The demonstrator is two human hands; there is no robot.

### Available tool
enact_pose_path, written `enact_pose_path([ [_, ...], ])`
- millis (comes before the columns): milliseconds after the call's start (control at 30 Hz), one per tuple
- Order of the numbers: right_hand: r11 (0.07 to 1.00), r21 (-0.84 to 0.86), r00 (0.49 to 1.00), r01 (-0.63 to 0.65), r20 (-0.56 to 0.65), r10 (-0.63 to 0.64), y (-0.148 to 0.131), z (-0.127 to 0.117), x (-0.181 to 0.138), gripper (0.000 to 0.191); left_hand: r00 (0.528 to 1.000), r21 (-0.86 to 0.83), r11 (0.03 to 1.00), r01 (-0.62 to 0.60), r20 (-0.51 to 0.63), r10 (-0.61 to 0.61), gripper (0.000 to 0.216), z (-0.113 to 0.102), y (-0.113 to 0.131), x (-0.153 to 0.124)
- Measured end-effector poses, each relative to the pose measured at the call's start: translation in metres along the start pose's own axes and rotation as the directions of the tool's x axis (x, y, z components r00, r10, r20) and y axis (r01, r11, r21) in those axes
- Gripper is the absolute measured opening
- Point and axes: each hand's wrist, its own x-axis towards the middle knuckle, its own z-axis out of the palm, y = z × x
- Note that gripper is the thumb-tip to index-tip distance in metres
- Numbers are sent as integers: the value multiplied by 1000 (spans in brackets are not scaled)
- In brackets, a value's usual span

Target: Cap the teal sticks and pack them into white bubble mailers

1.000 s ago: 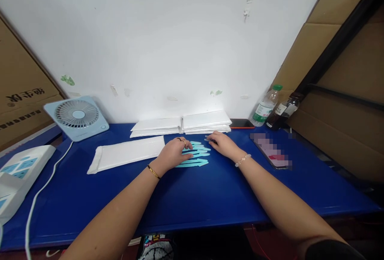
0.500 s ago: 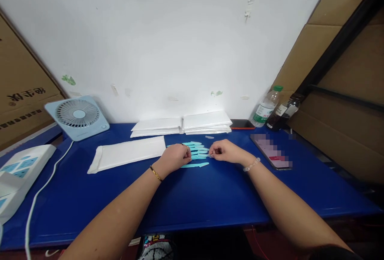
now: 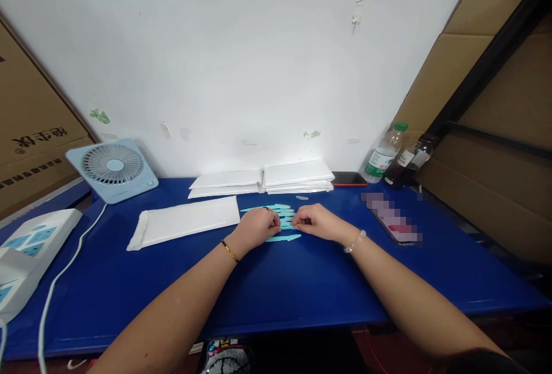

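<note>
Several slim light-blue sticks with shaped ends, which look like eyebrow razors [image 3: 282,237], lie in a row on the blue table. My left hand [image 3: 259,225] is over their middle, with thumb and finger pinched on one of them. At their right ends is my right hand [image 3: 314,221], fingertips pressed together close to the left fingers; what it pinches is too small and covered to make out. A small clear strip, perhaps a blade cap [image 3: 302,197], rests just behind the row.
Left of the razors lies a white padded envelope [image 3: 185,221]; stacked white envelopes [image 3: 297,172] stand by the wall. A blue fan [image 3: 114,165] and a white power strip [image 3: 41,241] are at left. Phones [image 3: 392,218] and bottles [image 3: 382,158] are at right.
My right hand has moved left, closing the gap to my left hand. My left hand has shifted slightly right. A pale clear bit seen at the right fingertips before is now hidden.
</note>
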Motion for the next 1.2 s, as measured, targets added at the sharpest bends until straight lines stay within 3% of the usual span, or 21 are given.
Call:
enact_pose_path([
  [67, 1000, -20, 999, -10, -48, 9, 7, -1, 2, 15, 999, -7, 1000, 4, -40, -4, 11, -1, 0, 0],
  [200, 975, -181, 952, -127, -298, 68, 35, -3, 8, 20, 994, -39, 999, -17, -104, 12, 24, -10, 0, -6],
  [300, 936, -274, 925, -220, -365, 111, 53, 1, 17, 24, 998, -29, 998, -60, 34, 61, 28, -16, -1, -10],
  [433, 938, -219, 913, -268, -369, 175, 61, 3, 23, 14, 985, -1, 994, -110, 134, 109, 15, -15, 1, -11],
  [533, 935, -120, 909, -333, -304, 285, 58, -8, 13, 9, 985, 80, 986, -149, 98, 141, 9, -13, 5, -10],
  [633, 924, 30, 922, -382, -60, 383, 47, -24, -6, 9, 986, 138, 978, -158, 75, 149, 13, -12, 6, -10],
  [700, 928, 110, 928, -357, 160, 338, 35, -31, -16, 11, 986, 132, 978, -161, 69, 153, 14, -12, 5, -9],
  [767, 940, 136, 929, -313, 247, 274, 21, -31, -21, 11, 984, 117, 978, -171, 62, 165, 13, -11, 4, -9],
  [967, 968, 135, 973, -213, 120, 198, -1, -13, -11, 10, 983, 100, 978, -182, 56, 177, 12, -12, 3, -9],
  [1200, 969, 109, 971, -223, 112, 211, 0, -13, -12, 8, 985, 135, 976, -170, 62, 163, 12, -13, 2, -10],
])
